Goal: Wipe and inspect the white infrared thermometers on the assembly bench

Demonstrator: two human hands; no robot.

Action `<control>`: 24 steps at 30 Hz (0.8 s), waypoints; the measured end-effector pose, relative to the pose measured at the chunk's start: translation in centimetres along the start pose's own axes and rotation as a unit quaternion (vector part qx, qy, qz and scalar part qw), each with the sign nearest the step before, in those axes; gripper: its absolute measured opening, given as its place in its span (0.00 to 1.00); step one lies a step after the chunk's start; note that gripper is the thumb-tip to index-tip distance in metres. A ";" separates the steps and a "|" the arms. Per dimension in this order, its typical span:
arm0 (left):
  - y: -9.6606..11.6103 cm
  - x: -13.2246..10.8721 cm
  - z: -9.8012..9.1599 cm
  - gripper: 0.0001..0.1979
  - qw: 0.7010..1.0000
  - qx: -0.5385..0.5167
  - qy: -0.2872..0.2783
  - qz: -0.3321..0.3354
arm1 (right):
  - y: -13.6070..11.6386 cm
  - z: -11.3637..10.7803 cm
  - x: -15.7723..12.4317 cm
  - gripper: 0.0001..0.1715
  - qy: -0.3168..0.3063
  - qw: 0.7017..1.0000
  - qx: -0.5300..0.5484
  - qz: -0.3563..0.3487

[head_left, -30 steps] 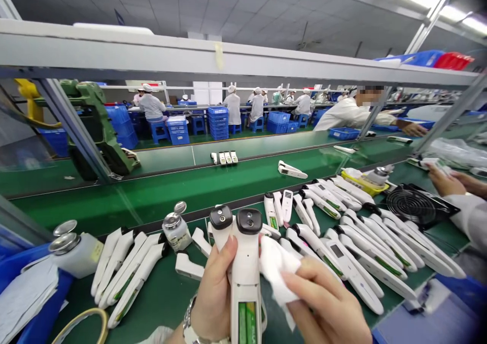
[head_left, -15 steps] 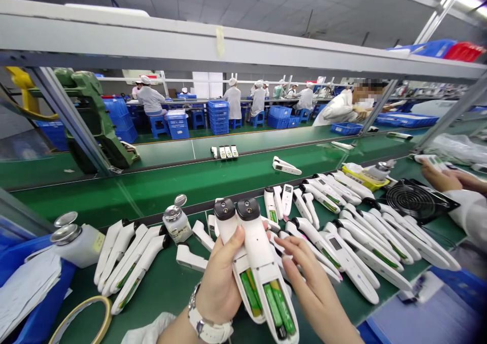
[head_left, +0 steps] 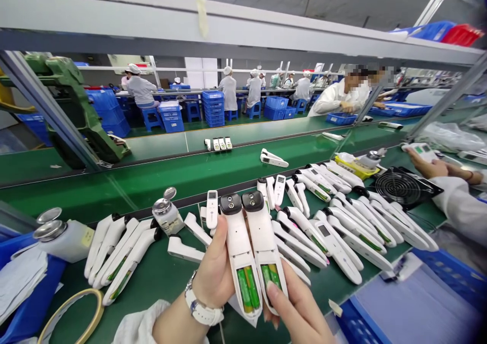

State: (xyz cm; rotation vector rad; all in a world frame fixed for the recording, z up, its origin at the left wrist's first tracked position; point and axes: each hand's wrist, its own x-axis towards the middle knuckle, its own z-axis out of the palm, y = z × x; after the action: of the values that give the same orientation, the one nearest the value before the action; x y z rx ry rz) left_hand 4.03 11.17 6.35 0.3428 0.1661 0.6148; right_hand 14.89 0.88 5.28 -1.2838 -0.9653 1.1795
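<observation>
Two white infrared thermometers lie side by side in my hands, black sensor heads pointing away and battery bays uncovered with green batteries inside. My left hand (head_left: 215, 268), with a white watch at the wrist, is closed around the left thermometer (head_left: 238, 237). The right thermometer (head_left: 262, 235) is gripped at its lower end by my right hand (head_left: 297, 303), whose thumb lies over the batteries. More white thermometers (head_left: 342, 255) are spread on the green bench to the right. A small group of thermometers (head_left: 122, 258) lies to the left.
Metal-topped dispenser bottles (head_left: 167, 219) stand at left, near a tape roll (head_left: 72, 316) and a blue bin of papers (head_left: 41, 308). A black fan (head_left: 401, 186) sits at right beside a co-worker's hands (head_left: 433, 166). Behind runs a green conveyor (head_left: 182, 176); a shelf beam (head_left: 243, 34) crosses above.
My right hand has moved in and taken hold of the right thermometer's lower end. The two thermometers, overlapping before, now lie side by side. The view has shifted slightly.
</observation>
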 end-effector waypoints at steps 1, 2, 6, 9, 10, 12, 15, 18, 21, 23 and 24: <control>0.0 0.0 0.1 0.30 1.000 0.003 0.000 0.005 | 0.1 0.0 -0.1 0.25 0.006 1.000 -0.012 -0.008; 0.0 0.0 0.3 0.30 1.000 0.004 0.003 0.014 | 0.3 -0.1 0.0 0.26 0.016 0.999 -0.023 -0.017; -0.3 0.2 0.7 0.27 0.996 -0.001 0.030 0.088 | 2.5 -0.6 0.3 0.30 0.069 0.996 -0.041 -0.035; -0.4 0.4 0.6 0.26 0.987 -0.007 0.107 0.119 | 4.4 -1.0 0.1 0.29 0.058 0.998 -0.030 -0.026; -0.4 0.5 0.5 0.24 0.982 -0.003 0.136 0.128 | 4.8 -1.0 0.0 0.29 0.054 0.998 -0.028 -0.031; -0.2 0.5 0.5 0.19 0.975 0.016 0.171 0.142 | 5.0 -1.0 -0.2 0.29 0.062 0.997 -0.035 -0.042; 0.2 0.3 0.7 0.14 0.971 0.053 0.183 0.142 | 4.5 -0.9 0.0 0.29 0.080 0.994 -0.035 -0.060; -0.1 0.1 0.7 0.10 0.962 0.118 0.187 0.163 | 3.9 -0.9 0.6 0.29 0.070 0.995 0.016 -0.069; -0.8 -0.1 0.5 0.09 0.958 0.171 0.167 0.160 | 3.8 -0.8 1.0 0.30 0.039 0.991 0.100 -0.076; -1.1 -0.1 0.3 0.09 0.967 0.154 0.151 0.136 | 3.8 -0.3 1.1 0.31 0.012 0.986 0.147 -0.076; -1.2 -0.1 0.3 0.11 0.973 0.131 0.144 0.121 | 3.7 0.0 1.1 0.31 0.000 0.984 0.164 -0.070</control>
State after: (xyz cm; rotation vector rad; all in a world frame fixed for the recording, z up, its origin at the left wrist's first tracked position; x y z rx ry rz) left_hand 4.71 10.10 6.18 0.5333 0.4927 0.8861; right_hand 14.73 1.63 1.52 -0.9399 -0.8068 1.1723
